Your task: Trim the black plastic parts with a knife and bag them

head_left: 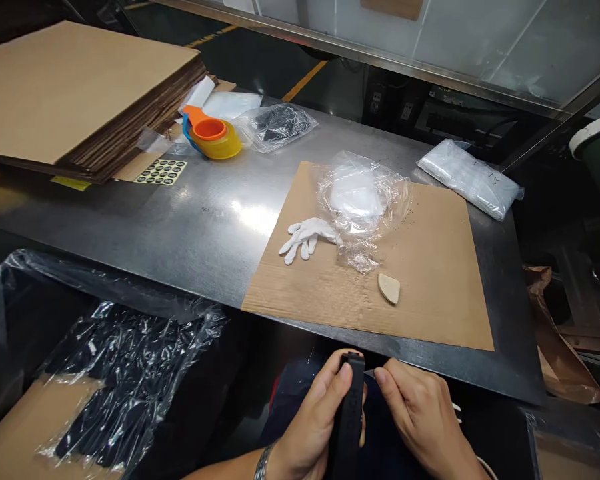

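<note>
one black bar (351, 407), just off the counter's (205, 233) front edge and pointing lengthwise toward it, sits gripped in my left fingers (339, 383), my right fingers (393, 392) curled close beside, their hold unclear.

The surface (215, 230) was smooth, glossy metal with a bright glare. Towards 4 o'clock, a matt cardboard sheet (440, 267), rough and wrinkled in places, bore a dull, beige wedge (390, 289). At 2 o'clock sat a crinkled, shiny clear plastic bag (395, 190); near the centre, a soft, matt cloth glove (307, 235). Between 5 and 6, a bar (349, 413) looked like matt plastic. Glossy, creased film (180, 353) lay at 8.
</note>
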`<action>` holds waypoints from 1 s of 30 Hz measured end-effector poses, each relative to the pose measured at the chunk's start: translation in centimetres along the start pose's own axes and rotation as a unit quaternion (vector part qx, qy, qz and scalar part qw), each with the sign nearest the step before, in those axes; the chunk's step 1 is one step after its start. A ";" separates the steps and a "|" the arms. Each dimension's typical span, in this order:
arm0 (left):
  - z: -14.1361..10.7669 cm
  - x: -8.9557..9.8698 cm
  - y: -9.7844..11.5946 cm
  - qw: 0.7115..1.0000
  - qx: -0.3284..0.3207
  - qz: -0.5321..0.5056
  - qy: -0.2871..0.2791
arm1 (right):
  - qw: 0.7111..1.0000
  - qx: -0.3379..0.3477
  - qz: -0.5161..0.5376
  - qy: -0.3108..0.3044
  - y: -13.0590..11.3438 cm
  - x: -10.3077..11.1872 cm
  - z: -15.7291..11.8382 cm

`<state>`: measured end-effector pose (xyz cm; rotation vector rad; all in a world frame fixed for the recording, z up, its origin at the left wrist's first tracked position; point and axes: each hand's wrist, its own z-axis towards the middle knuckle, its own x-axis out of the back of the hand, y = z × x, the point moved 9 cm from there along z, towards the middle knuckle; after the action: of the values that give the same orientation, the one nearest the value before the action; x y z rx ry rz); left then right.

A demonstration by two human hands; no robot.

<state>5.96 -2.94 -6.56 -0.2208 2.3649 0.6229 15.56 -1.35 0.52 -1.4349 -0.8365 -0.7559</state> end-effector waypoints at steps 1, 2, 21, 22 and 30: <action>0.0 0.0 0.0 1.000 0.001 0.000 -0.001 | 1.000 0.001 -0.002 -0.001 0.0 -0.1 0.0; 0.0 0.0 0.0 1.000 0.001 0.001 -0.003 | 1.000 0.001 -0.004 -0.001 0.0 -0.1 0.0; 0.0 0.2 -0.3 1.000 0.002 0.015 -0.002 | 0.999 0.018 -0.022 -0.025 0.0 -0.4 -0.2; 0.0 0.2 -0.2 1.000 0.000 0.017 -0.001 | 0.999 0.011 0.003 -0.043 0.1 -0.8 -0.3; -0.1 0.1 -0.1 1.000 0.002 0.011 0.008 | 0.983 -0.057 0.133 -0.114 1.3 -2.0 -0.8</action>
<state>5.88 -3.09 -6.64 -0.1979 2.3861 0.6295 15.68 -2.25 -1.81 -1.7185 -0.7636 -0.4462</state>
